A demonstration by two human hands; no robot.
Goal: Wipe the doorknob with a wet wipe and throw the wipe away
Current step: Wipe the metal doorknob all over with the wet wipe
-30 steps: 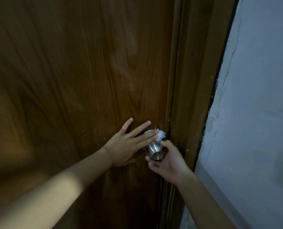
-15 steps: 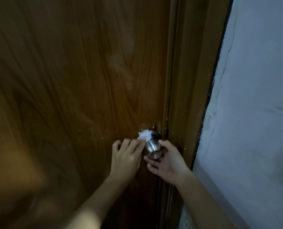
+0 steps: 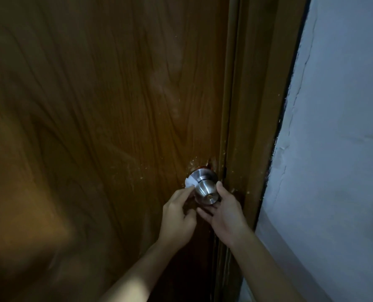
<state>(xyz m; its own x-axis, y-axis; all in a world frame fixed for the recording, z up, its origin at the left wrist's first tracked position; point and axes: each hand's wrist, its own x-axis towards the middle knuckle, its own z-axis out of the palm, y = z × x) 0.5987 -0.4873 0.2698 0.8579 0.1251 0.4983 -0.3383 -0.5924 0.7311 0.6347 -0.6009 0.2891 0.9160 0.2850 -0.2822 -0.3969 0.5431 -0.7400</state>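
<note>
A round steel doorknob (image 3: pixel 205 191) sticks out of a brown wooden door (image 3: pixel 107 118) near its right edge. A small white wet wipe (image 3: pixel 189 183) lies against the knob's left side, at the base plate. My left hand (image 3: pixel 178 219) pinches the wipe from below with curled fingers and presses it to the knob. My right hand (image 3: pixel 224 211) cups the knob from the right and underneath, thumb on its right side and fingers curled beneath it.
The brown door frame (image 3: pixel 255 127) runs down just right of the knob. Beyond it stands a pale, cracked wall (image 3: pixel 338 138). The scene is dim.
My left hand has gone from flat fingers over the knob's top to curled fingers at its left side, dragging the wipe down and left. The right hand has stayed on the knob.
</note>
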